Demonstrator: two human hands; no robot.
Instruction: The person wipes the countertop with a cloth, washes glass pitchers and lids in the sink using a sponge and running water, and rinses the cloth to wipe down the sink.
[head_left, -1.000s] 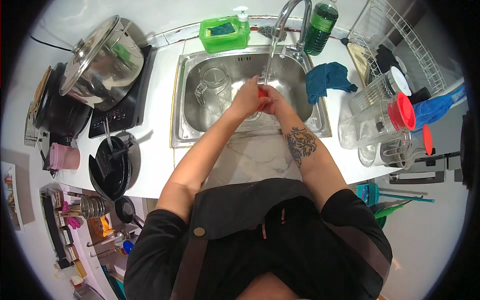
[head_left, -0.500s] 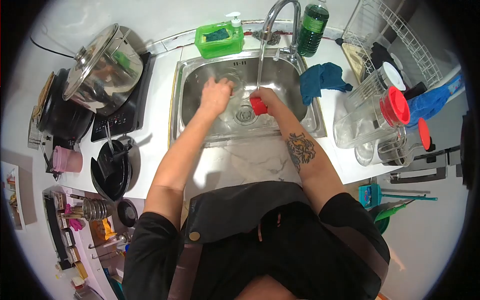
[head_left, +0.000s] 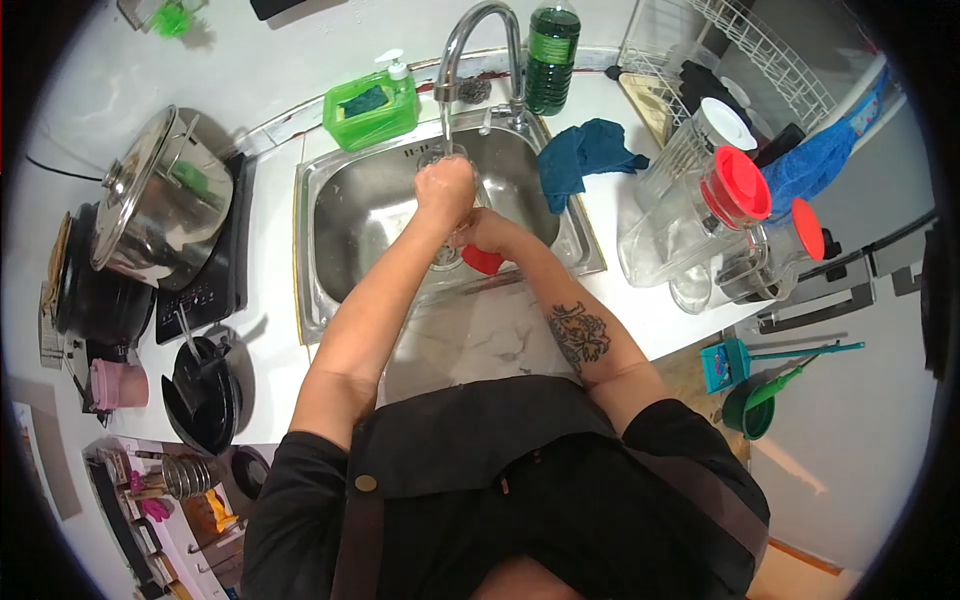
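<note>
Under the running faucet, my left hand is closed on a clear, see-through piece. Only its round rim shows beyond my knuckles, so its kind is unclear. My right hand is closer to me, just below the left, with its fingers around a red lid. Both hands are over the metal sink, and they overlap the drain from this angle. Water falls onto or just behind my left hand.
Behind the sink are a green soap holder and a bottle of green liquid. A teal cloth drapes over the right rim. Clear pitchers with red lids stand right; a steel pot and black pan are left.
The view has shifted, so the sink appears further left. My left hand has moved in under the water stream. My right hand has drawn toward me with the red lid, out of the stream.
</note>
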